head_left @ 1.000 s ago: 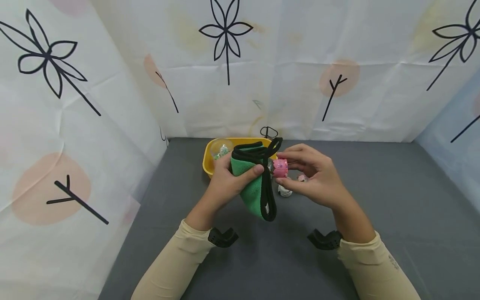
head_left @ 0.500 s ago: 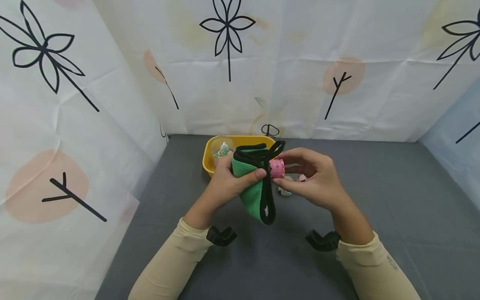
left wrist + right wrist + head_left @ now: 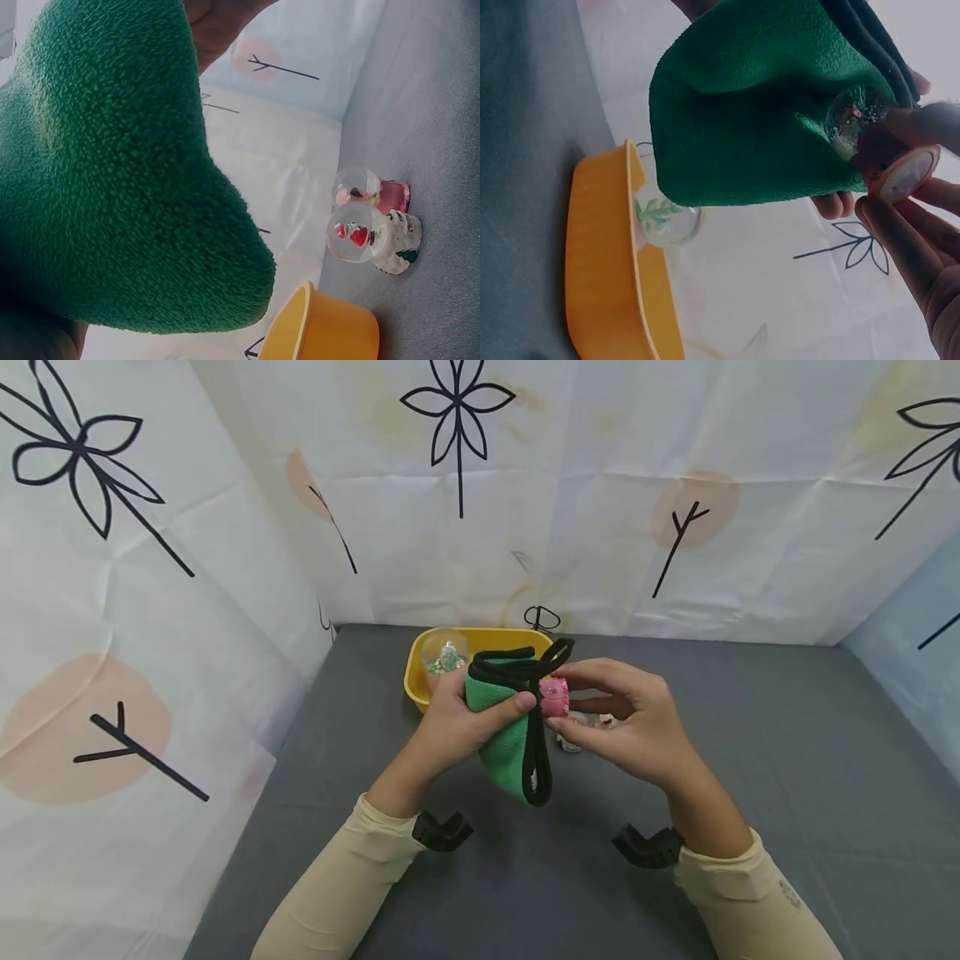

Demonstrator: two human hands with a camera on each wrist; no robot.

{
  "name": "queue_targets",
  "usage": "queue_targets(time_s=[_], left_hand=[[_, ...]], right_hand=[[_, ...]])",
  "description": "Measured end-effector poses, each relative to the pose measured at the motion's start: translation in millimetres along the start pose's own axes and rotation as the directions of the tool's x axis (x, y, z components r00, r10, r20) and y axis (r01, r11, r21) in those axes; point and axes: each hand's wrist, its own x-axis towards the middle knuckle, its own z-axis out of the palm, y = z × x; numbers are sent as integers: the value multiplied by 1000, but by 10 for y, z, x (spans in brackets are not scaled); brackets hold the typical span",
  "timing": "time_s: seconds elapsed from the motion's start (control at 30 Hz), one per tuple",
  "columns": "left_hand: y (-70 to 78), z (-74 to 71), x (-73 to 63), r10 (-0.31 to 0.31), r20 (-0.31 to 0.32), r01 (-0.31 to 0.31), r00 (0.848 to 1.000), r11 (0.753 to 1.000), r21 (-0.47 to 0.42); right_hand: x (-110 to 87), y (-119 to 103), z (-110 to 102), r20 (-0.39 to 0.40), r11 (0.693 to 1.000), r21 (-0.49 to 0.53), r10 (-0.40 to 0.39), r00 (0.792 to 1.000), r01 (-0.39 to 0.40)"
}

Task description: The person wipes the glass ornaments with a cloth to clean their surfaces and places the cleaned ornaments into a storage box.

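Two grips noted: left hand held cloth, right hand pinched pink globe by its base; yellow tub stood beyond.

Legible lettering: none that I can make out. Right sleeve, four o'clock in the head view: one small dark print, unreadable.
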Motion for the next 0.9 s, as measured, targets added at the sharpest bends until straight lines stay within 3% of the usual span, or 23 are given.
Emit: queue_targets(time_s=[0.13, 0.37, 0.63, 0.9], left_hand=[[18, -12, -4, -9, -19, 9, 1000, 1000, 11], [41, -32, -11, 3, -20, -3, 1000, 1000, 10], [39, -27, -12, -9, -17, 9, 1000, 1000, -10], [40, -15, -9, 21, -9, -21, 1000, 1000, -16]], right_hand=[[-4, -28, -30, 51, 999, 37, -17, 999, 15], [-6, -23, -46, 84, 988, 68, -141, 986, 135], [-23, -15, -72, 97, 987, 38, -161, 982, 158], [-21, -38, -69, 101, 992, -33, -117, 988, 121]])
